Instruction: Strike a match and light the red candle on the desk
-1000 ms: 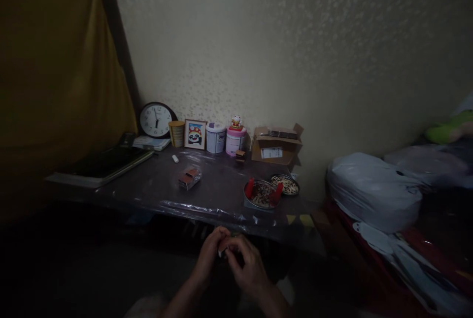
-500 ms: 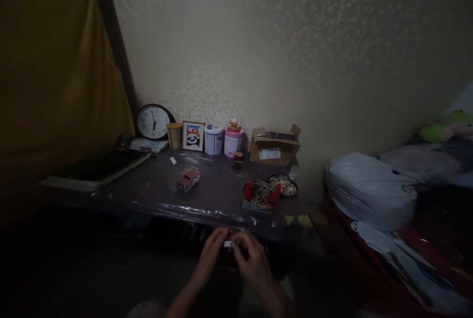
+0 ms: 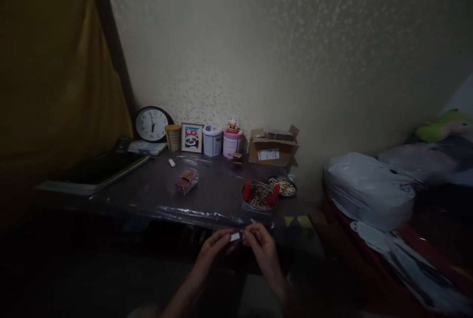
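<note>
Just in front of the table's near edge, my left hand [image 3: 215, 245] grips a small box [image 3: 235, 236] with a white face, about the size of a matchbox. The fingers of my right hand [image 3: 261, 244] are pinched together at the box's right end. Whether they grip the box itself or something small beside it, I cannot tell in the dim light. Beyond the hands, a round dish [image 3: 258, 206] holds dark bits and two red pieces. Behind it is a second dish [image 3: 283, 193] of thin pale sticks.
On the dark table [image 3: 214, 185] lie a plastic-wrapped pack of brown boxes [image 3: 187, 181] and a small white object [image 3: 172, 162]. Along the wall stand a clock [image 3: 151, 125], a framed picture [image 3: 191, 138], tubs [image 3: 212, 143] and a cardboard box [image 3: 273, 148]. White bags [image 3: 369, 190] are at right.
Both hands have shifted slightly, the right one moving rightward and away from the left. More of the box's white face now shows, tilted up to the right.
</note>
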{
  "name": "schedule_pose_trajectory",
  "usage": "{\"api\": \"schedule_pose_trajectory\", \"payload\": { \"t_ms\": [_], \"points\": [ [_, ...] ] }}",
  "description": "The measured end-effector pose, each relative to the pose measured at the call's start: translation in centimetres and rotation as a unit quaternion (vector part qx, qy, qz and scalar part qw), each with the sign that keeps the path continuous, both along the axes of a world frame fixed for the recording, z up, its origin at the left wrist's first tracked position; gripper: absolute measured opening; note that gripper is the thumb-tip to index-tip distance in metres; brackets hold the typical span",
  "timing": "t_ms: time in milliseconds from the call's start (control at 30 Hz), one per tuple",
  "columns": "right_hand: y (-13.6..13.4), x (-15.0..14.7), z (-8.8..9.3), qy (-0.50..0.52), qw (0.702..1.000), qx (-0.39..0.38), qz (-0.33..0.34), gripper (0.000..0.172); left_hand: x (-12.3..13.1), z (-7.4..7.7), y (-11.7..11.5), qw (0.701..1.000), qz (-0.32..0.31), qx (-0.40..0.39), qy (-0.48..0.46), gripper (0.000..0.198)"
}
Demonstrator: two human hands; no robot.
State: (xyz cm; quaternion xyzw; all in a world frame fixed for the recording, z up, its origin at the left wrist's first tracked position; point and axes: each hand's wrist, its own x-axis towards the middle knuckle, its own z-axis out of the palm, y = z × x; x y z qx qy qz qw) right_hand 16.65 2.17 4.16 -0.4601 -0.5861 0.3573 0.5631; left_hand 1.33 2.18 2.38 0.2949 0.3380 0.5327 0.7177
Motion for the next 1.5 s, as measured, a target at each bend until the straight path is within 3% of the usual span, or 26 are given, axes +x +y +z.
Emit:
{"api": "schedule_pose_trajectory", "payload": {
  "t_ms": [133, 367, 633, 1267, 1500],
  "points": [
    [0.5, 0.5, -0.6, 0.002, 0.999, 0.005, -0.033, 0.028, 0.1, -0.3, 0.1, 0.999, -0.009, -0.002, -0.041, 0.026],
    [-0.2, 0.4, -0.9, -0.16, 0.981, 0.098, -0.041, 0.017, 0.3, -0.1, 0.0, 0.999, 0.012, -0.002, -0.052, 0.031],
    [-0.3, 0.5, -0.8, -0.225, 0.959, 0.167, -0.049, 0.016, 0.4, -0.5, 0.2, 0.999, 0.025, 0.011, -0.024, 0.033],
    [0.1, 0.2, -0.5, -0.246, 0.945, 0.203, -0.078, 0.015, 0.2, 0.0, 0.6, 0.998, 0.054, 0.018, -0.036, 0.032],
    [0.2, 0.0, 0.0, -0.235, 0.943, 0.222, -0.079, 0.012, -0.1, 0.7, 0.5, 0.997, 0.054, 0.039, 0.032, 0.032]
  ]
}}
